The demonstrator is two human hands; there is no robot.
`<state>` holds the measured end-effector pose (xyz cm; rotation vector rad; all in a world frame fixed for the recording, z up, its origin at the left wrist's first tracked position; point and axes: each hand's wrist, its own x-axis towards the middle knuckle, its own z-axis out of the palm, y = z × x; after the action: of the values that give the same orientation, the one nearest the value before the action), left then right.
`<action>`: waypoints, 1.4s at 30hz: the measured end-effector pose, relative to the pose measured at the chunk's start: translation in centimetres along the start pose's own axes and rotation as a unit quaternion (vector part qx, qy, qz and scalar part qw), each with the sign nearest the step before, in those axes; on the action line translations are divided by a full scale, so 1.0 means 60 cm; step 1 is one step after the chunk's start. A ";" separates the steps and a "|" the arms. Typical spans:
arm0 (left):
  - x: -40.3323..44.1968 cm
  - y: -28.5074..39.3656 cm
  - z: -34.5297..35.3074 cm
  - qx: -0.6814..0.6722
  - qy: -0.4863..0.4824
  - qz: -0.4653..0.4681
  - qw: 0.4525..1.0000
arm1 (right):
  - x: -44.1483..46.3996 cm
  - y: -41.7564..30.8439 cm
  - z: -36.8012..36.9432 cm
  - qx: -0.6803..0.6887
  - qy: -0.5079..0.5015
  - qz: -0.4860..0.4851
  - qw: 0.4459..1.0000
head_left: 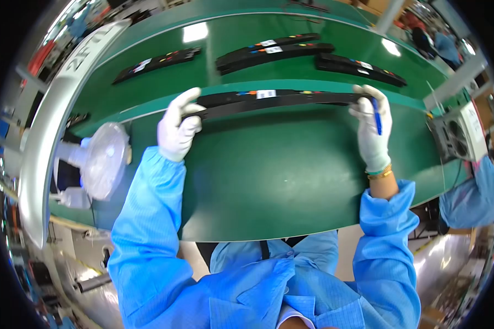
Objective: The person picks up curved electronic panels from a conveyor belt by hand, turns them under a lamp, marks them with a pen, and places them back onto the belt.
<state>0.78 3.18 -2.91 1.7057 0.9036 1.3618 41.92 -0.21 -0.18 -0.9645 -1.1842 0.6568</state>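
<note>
The left hand (179, 125) is pinching one end of a long black bar (280, 101), and the right hand (373, 129) is pinching the other while also keeping hold of a blue pen (377, 118). The bar is spanning the green tabletop (280, 175). A white label (266, 94) is showing behind its near edge, possibly on a second bar. Other black bars (280, 53) are lying farther off.

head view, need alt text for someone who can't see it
A person's gloved left hand and right hand hold a long black bar by its ends over a green table; the right also holds a blue pen-like object. More black bars lie beyond.
</note>
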 end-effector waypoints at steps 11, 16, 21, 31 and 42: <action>-0.005 0.005 0.017 0.249 0.044 0.174 0.952 | 0.003 0.013 -0.009 0.115 -0.044 0.028 0.992; -0.002 0.018 0.022 0.262 0.069 0.200 0.942 | 0.002 0.014 -0.007 0.120 -0.039 0.020 0.992; 0.000 0.005 0.013 0.282 0.072 0.191 0.938 | 0.003 0.005 0.003 0.085 -0.016 -0.007 0.996; 0.000 0.023 0.017 0.362 0.075 0.185 0.911 | 0.007 0.011 -0.005 0.096 -0.052 -0.056 0.992; 0.004 0.025 0.016 0.404 0.055 0.289 0.866 | 0.002 0.006 -0.004 0.087 -0.061 -0.060 0.992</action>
<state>1.86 2.59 -1.59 2.7317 1.1864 1.5799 42.20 0.00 -0.48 -0.7087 -1.2603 0.7189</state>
